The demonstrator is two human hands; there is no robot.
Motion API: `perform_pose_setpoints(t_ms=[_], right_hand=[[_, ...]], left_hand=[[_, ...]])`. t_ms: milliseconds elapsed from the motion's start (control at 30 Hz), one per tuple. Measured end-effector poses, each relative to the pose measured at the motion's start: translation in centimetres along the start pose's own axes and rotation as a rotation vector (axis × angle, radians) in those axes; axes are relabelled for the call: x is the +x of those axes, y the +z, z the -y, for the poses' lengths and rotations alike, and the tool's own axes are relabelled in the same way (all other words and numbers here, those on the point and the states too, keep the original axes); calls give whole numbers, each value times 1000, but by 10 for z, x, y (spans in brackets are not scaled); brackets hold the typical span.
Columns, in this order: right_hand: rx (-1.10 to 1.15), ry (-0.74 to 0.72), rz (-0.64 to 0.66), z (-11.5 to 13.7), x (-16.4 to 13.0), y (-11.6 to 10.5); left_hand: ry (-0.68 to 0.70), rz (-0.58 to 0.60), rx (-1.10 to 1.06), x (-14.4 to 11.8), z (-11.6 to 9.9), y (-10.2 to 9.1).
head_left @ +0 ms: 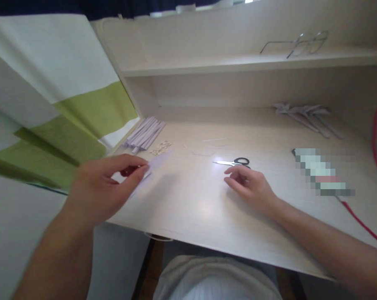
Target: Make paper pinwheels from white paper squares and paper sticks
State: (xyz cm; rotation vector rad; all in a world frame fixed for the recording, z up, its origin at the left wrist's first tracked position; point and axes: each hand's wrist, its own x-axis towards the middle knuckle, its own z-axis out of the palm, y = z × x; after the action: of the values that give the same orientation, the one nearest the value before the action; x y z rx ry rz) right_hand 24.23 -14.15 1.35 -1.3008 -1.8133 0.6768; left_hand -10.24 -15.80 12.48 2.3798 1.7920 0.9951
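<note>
My left hand [105, 187] is raised over the left part of the desk, thumb and forefinger pressed together; what they pinch, if anything, is too small to make out. Pale lilac paper [161, 160] shows just behind those fingertips, partly hidden by the hand; I cannot tell whether they touch it. My right hand [249, 185] rests low over the desk with loosely curled fingers, a gap between thumb and forefinger and nothing in it. Right beyond its fingertips lie scissors [227, 163] with dark handles, blades pointing left.
Rolled paper sticks [144, 133] are piled at the back left, beside small beige loops [161, 147]. Thin clear strips [207, 150] lie mid-desk. Folded paper pieces with stems [307, 116] sit back right. A blurred-out phone-like device [322, 173] has a red cable [363, 223]. Glasses [307, 43] stand on the shelf.
</note>
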Motion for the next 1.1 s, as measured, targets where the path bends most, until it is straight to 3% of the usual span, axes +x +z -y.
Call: perform_pose_setpoints(t_ms=[67, 133, 267, 433, 600, 700, 833, 900, 967, 1033, 1100], right_hand=[[231, 13, 2, 11, -2, -5], [403, -6, 26, 24, -6, -12], [562, -109, -38, 43, -13, -26], [467, -167, -242, 45, -16, -34], [318, -224, -320, 39, -12, -39], [317, -231, -288, 38, -13, -44], [353, -188, -63, 40, -14, -48], [325, -183, 107, 41, -13, -48], [297, -197, 249, 41, -11, -47], [252, -222, 289, 39, -9, -45], [141, -266, 224, 36, -9, -44]], left_hand=[[229, -137, -226, 0, -21, 24], [311, -232, -388, 4, -38, 53], [478, -286, -593, 22, -62, 93], [612, -249, -613, 35, -76, 109], [661, -193, -637, 30, -80, 119], [545, -77, -784, 25, -72, 125], [88, -110, -1000, 29, -61, 128], [-57, 32, -1040, 35, -58, 129], [-145, 282, -1051, 40, -57, 129], [-213, 496, -1027, 41, -59, 128], [-232, 562, -987, 40, -63, 128]])
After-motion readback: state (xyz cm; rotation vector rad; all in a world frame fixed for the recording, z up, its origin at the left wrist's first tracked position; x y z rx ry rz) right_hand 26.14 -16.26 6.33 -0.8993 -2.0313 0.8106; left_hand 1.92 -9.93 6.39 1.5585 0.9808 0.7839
